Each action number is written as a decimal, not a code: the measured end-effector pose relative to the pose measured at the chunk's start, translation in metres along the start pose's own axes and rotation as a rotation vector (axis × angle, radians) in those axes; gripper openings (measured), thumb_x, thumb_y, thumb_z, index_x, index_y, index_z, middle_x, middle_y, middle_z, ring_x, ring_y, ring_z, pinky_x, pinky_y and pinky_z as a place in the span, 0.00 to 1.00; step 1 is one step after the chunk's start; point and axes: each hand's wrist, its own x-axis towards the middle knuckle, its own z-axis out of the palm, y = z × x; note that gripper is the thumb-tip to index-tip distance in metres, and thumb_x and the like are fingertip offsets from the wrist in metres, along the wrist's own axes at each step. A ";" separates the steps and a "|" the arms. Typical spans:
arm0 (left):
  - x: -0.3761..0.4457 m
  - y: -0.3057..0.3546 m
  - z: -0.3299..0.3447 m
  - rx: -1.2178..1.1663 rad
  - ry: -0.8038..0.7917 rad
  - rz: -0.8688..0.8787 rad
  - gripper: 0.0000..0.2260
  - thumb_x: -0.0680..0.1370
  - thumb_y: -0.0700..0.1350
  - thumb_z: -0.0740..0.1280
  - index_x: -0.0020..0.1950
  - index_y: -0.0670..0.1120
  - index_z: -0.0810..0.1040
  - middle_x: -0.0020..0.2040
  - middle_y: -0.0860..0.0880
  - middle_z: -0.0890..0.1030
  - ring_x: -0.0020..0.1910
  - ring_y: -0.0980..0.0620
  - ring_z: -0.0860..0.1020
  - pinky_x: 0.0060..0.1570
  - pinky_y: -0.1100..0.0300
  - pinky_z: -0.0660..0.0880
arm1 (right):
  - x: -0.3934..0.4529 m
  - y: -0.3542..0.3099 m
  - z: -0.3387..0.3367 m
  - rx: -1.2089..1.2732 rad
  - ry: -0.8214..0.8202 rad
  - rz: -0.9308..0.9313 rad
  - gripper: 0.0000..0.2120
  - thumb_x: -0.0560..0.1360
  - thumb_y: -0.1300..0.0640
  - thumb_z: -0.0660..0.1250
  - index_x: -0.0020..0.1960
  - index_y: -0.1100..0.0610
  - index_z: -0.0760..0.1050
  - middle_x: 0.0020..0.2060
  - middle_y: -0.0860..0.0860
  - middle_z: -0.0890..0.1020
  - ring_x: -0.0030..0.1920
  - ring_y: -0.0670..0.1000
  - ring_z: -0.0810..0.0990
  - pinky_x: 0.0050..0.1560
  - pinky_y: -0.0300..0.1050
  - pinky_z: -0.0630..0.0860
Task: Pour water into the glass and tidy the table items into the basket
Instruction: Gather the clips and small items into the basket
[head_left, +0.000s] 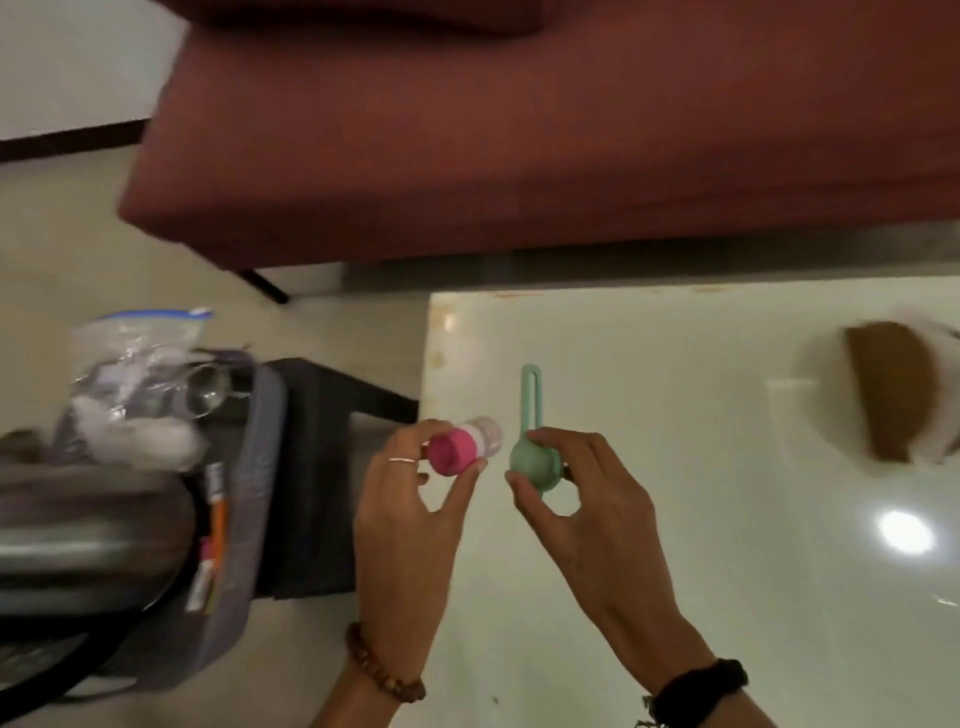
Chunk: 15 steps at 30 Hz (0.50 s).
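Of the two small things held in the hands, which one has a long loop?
The green one in the right hand; the left hand holds a loopless pink-capped bottle.

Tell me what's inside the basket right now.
In the basket: a zip bag, a glass, a steel bottle and a slim orange-labelled item. Anything under the bag and bottle is hidden.
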 end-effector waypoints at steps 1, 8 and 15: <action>0.009 -0.022 -0.024 0.023 0.036 -0.011 0.16 0.67 0.43 0.75 0.52 0.44 0.78 0.47 0.49 0.80 0.45 0.51 0.78 0.43 0.69 0.71 | 0.005 -0.019 0.025 0.024 -0.050 -0.026 0.14 0.70 0.54 0.72 0.54 0.54 0.76 0.49 0.49 0.81 0.44 0.44 0.77 0.47 0.26 0.70; 0.047 -0.155 -0.130 0.223 0.203 -0.178 0.09 0.74 0.45 0.70 0.52 0.49 0.76 0.49 0.49 0.79 0.48 0.56 0.75 0.50 0.68 0.70 | 0.033 -0.111 0.166 -0.019 -0.355 -0.239 0.14 0.73 0.45 0.66 0.55 0.51 0.72 0.49 0.48 0.79 0.43 0.45 0.74 0.40 0.33 0.69; 0.079 -0.216 -0.146 0.163 0.071 -0.275 0.05 0.76 0.40 0.62 0.49 0.49 0.74 0.49 0.52 0.77 0.47 0.51 0.77 0.48 0.54 0.76 | 0.047 -0.135 0.265 -0.281 -0.549 -0.342 0.15 0.76 0.49 0.61 0.57 0.57 0.69 0.51 0.56 0.78 0.48 0.55 0.76 0.41 0.44 0.67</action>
